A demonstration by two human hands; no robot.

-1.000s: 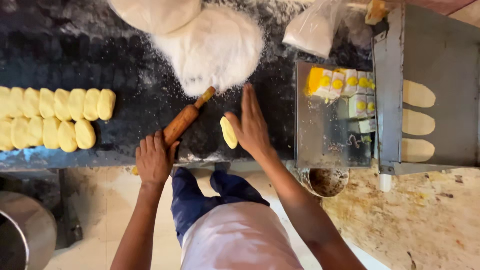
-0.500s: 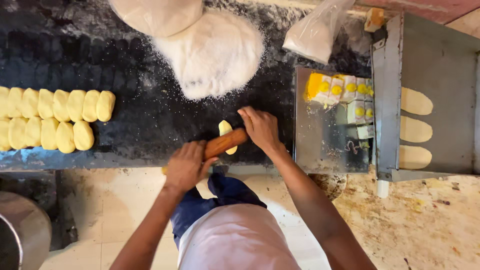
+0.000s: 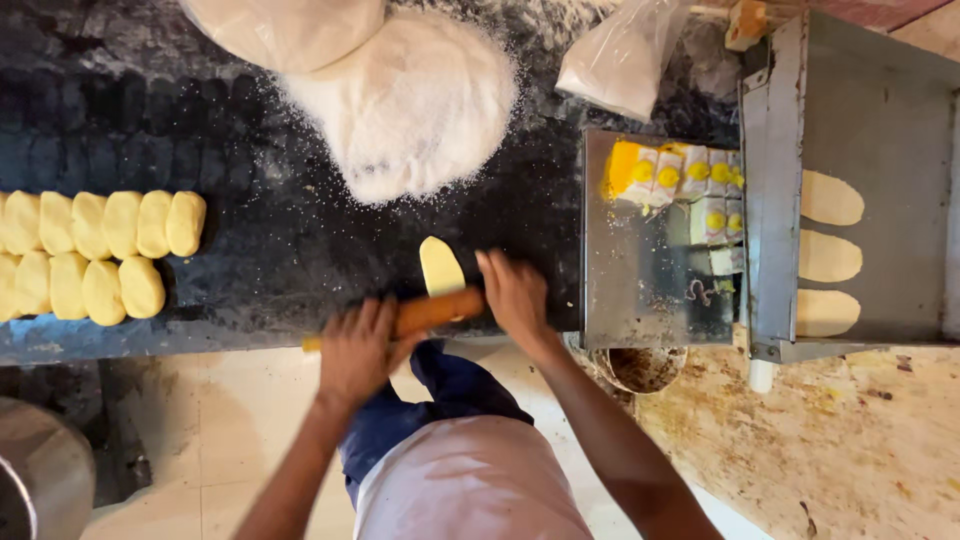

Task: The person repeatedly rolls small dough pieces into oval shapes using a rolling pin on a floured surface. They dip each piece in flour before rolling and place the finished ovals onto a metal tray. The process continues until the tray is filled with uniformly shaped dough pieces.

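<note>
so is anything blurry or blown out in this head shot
Head view: the right hand and left hand on the rolling pin are smeared by motion; the flour pile is nearly blown out, little texture; the dough pieces and metal tray stay sharp.

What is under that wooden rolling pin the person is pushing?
A pale yellow dough piece lies flattened on the dark counter, sticking out beyond the rolling pin. Its near end is hidden under the pin. The left hand and right hand cover the pin's ends.

Left of the flour heap the dark counter is open until the dough rows; its right is blocked by the steel tray. Behind it lies a plastic bag.
</note>
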